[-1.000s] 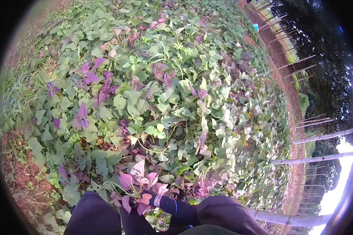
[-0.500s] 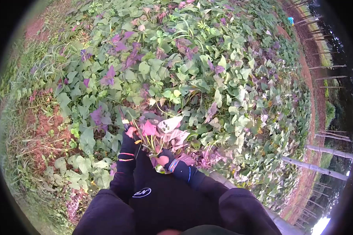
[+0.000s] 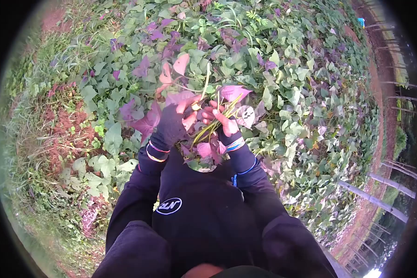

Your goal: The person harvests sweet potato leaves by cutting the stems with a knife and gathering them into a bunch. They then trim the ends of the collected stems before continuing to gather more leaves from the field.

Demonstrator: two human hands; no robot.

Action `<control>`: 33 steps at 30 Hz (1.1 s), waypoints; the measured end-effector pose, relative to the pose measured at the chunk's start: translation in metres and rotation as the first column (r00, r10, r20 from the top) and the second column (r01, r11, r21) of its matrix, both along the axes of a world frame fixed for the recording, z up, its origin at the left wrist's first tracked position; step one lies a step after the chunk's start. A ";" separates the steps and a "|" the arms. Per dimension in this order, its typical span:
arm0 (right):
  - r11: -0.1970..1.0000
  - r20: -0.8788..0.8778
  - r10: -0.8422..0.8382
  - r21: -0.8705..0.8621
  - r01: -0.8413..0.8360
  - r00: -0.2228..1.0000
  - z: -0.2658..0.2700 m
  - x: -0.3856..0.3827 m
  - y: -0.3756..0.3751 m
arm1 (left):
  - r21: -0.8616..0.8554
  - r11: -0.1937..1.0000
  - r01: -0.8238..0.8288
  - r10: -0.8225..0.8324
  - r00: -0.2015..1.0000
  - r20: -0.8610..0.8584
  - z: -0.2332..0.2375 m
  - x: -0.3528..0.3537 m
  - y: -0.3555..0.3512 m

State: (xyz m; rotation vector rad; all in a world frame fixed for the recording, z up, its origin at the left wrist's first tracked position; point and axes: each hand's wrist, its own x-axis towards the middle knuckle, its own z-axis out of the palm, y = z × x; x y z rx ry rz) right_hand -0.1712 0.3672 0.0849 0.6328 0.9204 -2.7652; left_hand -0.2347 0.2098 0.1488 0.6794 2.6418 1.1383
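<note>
My left hand (image 3: 175, 121), in a dark fingerless glove, pinches a pale green sweet potato stem (image 3: 206, 82) that points up. Pinkish leaves (image 3: 181, 64) fan out beside these fingers, and a larger purple leaf (image 3: 148, 121) hangs at the wrist. Close by on the right, my right hand (image 3: 226, 126) is closed around a bunch of sweet potato stems (image 3: 205, 133), gripped under the thumb. A purple leaf (image 3: 234, 93) and a pale leaf with holes (image 3: 246, 116) stick out of that bunch. More pink leaves (image 3: 205, 150) dangle below, over my dark shirt.
Dense heart-shaped foliage (image 3: 292, 92), green with purple patches, covers the ground ahead and to the right. Grass and reddish soil (image 3: 65, 129) lie on the left. Past a dirt strip (image 3: 375, 92) at the far right stand pale poles (image 3: 375, 200).
Both hands have risen away from my body and come closer together, carrying the stems up. The left hand now holds a stem apart from the bunch in the right.
</note>
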 end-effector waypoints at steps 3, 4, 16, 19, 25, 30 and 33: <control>0.950 -0.288 0.110 -0.251 -0.185 0.951 0.008 -0.003 -0.001 | 0.263 0.948 0.181 -0.178 0.983 -0.036 0.013 0.015 0.013; 0.980 -0.195 0.106 -0.146 -0.136 0.975 0.017 -0.003 -0.004 | 0.177 0.964 0.200 -0.195 0.980 -0.046 0.024 0.010 0.005; 0.984 -0.336 0.060 -0.136 -0.111 0.940 0.076 -0.041 -0.034 | 0.509 0.620 -0.597 0.243 0.763 0.599 -0.111 -0.093 -0.051; 0.912 -0.102 -0.055 0.399 0.092 0.993 0.042 -0.034 0.010 | 0.342 0.848 -0.406 0.313 0.903 0.294 -0.128 -0.129 -0.124; -0.130 0.267 -0.105 0.951 -0.279 0.958 0.036 -0.007 -0.029 | 0.468 0.865 0.180 -0.299 0.934 0.195 0.002 -0.094 -0.077; -0.054 0.034 -0.018 0.998 -0.035 0.999 0.030 -0.017 -0.086 | 0.185 0.740 0.647 -0.641 0.761 -0.098 0.028 -0.051 -0.002; -0.121 0.155 0.022 0.981 -0.152 0.988 -0.016 -0.022 -0.080 | 0.008 0.764 0.645 -0.644 0.763 0.060 -0.011 -0.062 0.010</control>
